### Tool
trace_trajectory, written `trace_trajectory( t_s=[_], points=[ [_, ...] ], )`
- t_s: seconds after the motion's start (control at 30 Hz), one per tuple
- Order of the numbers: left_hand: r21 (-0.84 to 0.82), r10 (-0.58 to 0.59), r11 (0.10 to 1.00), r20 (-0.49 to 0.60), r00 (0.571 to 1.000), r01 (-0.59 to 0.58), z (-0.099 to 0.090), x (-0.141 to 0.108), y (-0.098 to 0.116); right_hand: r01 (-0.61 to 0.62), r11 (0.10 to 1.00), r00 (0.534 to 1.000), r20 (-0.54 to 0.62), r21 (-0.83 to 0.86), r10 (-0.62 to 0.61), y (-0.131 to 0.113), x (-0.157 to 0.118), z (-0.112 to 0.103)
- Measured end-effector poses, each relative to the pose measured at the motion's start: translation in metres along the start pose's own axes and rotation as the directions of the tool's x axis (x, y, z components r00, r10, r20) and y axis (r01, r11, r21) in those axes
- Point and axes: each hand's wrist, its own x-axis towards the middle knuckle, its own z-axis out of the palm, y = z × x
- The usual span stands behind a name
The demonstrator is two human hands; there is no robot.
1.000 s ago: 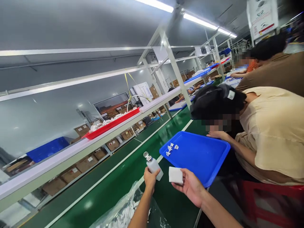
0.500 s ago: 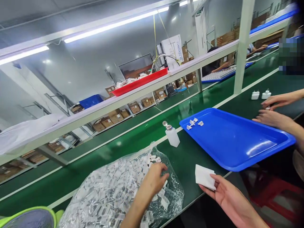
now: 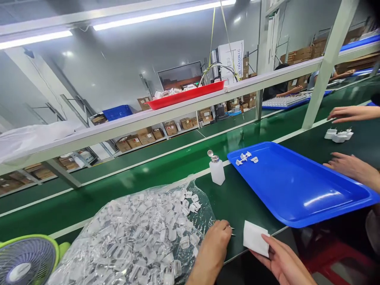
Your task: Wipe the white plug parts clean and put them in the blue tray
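Observation:
My left hand (image 3: 216, 247) is closed at the right edge of the clear plastic bag. Two thin metal pins stick out past its fingertips, seemingly from a plug piece mostly hidden in the grip. Many small white plug housings (image 3: 142, 233) fill the bag (image 3: 204, 198). Between thumb and fingers, my right hand (image 3: 276, 255) pinches a folded white cloth (image 3: 255, 238) at the table's front edge. The cloth is just right of the left hand, apart from it. A few white plug pieces (image 3: 246, 157) lie in the far left corner of the blue tray (image 3: 297, 182).
A white pump bottle (image 3: 217, 172), lid up, stands between bag and tray. A co-worker's hands (image 3: 353, 166) are near several white chargers (image 3: 340, 135) at right. A green fan (image 3: 26, 257) stands lower left. A red tray (image 3: 187, 95) sits on the shelf above.
My left hand has moved from over the bag rightward toward the cloth, metal pins now showing at its fingertips. My right hand keeps the cloth. The co-worker's hands have moved apart by the chargers.

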Motion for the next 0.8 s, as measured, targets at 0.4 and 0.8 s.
trace_trajectory(
  t_s=[0.4, 0.8],
  points=[
    [-0.504, -0.245, 0.861, -0.293, 0.924, 0.068, 0.049, -0.003, -0.024, 0.615, -0.135, 0.56, 0.55, -0.777, -0.62, 0.006, 0.04, -0.031],
    [-0.461, -0.157, 0.886, -0.393, 0.906, -0.046, 0.056, 0.002, -0.028, 0.733, -0.408, 0.265, 0.78, -0.545, -0.566, 0.097, 0.07, -0.026]
  ],
)
